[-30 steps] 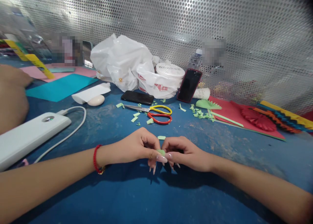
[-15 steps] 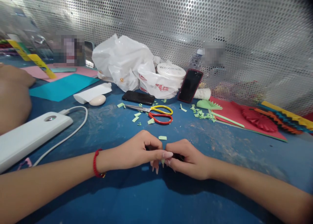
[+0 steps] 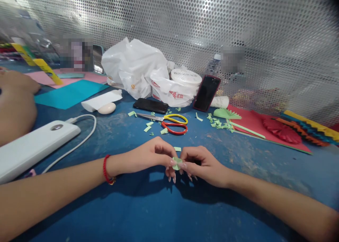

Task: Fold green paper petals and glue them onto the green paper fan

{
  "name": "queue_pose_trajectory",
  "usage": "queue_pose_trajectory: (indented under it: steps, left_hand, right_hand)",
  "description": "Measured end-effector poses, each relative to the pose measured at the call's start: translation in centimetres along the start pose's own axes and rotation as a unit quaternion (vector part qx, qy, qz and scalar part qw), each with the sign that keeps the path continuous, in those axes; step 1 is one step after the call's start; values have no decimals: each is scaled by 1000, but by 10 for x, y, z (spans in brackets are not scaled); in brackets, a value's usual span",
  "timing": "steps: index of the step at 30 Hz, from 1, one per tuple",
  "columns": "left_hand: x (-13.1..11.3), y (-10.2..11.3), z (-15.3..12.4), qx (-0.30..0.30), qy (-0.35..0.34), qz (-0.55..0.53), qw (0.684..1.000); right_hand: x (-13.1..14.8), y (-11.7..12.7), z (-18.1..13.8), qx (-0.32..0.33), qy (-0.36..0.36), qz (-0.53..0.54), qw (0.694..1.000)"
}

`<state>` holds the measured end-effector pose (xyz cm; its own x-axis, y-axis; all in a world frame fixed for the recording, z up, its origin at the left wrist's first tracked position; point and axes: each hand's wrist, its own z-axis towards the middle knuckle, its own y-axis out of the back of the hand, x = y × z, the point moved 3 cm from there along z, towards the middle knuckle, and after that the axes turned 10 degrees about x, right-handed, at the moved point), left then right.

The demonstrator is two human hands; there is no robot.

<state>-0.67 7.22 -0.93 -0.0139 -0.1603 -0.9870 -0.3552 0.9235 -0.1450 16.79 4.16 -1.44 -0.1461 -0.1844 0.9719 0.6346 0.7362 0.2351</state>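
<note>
**Below the scissors (image 3: 172, 121), a green paper piece (image 3: 177, 163) pinched between two hands**

Just below those scissors, the left hand (image 3: 148, 157) and right hand (image 3: 203, 166) nearly meet, their fingertips closed from either side on the small green paper piece, which sits between them. Green paper scraps (image 3: 164, 131) lie around the scissors on the blue table (image 3: 132, 213), and a black phone (image 3: 150, 105) lies just beyond the scissors.

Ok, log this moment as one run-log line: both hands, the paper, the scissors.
left hand: pinching green paper piece | right hand: pinching same piece | scissors: yellow-and-red handles, lying on blue table, untouched
</note>
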Motion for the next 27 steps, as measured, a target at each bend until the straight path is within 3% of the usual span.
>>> queue_pose_trajectory:
  steps: [12,18,27]
  left_hand:
    - [0,-3,1,-29,12,-21,999]
    - [2,-1,1,-70,11,-25,997]
    - [2,4,2,-138,8,-6,990]
  right_hand:
    - [3,0,-1,-79,18,-12,997]
    - [1,5,0,-152,26,-19,988]
    - [8,-1,-7,-178,88,-194,961]
